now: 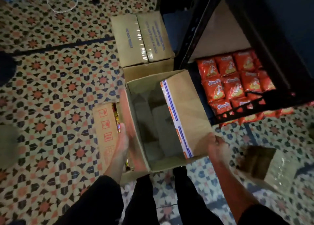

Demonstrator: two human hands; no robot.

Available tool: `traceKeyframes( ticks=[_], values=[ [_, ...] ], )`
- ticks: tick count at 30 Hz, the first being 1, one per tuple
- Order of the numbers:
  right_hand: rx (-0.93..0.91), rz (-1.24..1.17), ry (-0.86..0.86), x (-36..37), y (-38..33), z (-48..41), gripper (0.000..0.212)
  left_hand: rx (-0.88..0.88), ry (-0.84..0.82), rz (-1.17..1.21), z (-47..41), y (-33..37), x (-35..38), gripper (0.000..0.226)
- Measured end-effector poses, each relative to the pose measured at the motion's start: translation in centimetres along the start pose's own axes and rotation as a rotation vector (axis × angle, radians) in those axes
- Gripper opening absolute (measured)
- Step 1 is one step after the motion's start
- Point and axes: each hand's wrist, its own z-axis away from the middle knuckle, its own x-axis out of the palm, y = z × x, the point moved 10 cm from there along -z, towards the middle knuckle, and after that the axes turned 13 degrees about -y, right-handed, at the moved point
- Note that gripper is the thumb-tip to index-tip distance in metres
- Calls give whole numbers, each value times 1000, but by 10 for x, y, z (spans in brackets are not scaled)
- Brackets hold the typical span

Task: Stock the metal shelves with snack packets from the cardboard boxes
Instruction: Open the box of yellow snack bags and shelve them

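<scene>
Snack packets [227, 82] fill the metal shelf [190, 43] to your right, while your left hand [123, 139] and right hand [218, 147] grip the empty cardboard box [190, 105] by its sides.

Black sleeves [102, 196] pushed up (forearms bare below them), black trousers [142, 199], no rings or watch showing.

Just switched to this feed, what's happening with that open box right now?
A person holds the open cardboard box, which looks empty, with the left hand on one side and the right hand on its flap. Orange snack packets already fill the low metal shelf. A sealed box sits behind, unopened.
</scene>
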Motion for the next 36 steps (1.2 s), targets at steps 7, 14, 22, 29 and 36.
traceKeyframes(
  ticks=[7,14,22,29,36],
  values=[
    [228,-519,41,33,51,30,31,4,177,-213,17,21,-51,72],
    [381,-771,-85,76,63,47,48,325,181,-416,78,101,-70,48],
    [416,-1003,159,81,61,75,42,474,-27,-360,81,110,-14,39],
    [337,-1065,83,78,71,67,40,457,-233,-764,56,66,45,68],
    [190,-944,-69,90,54,84,59,398,-273,-935,58,49,59,70]
  ],
)
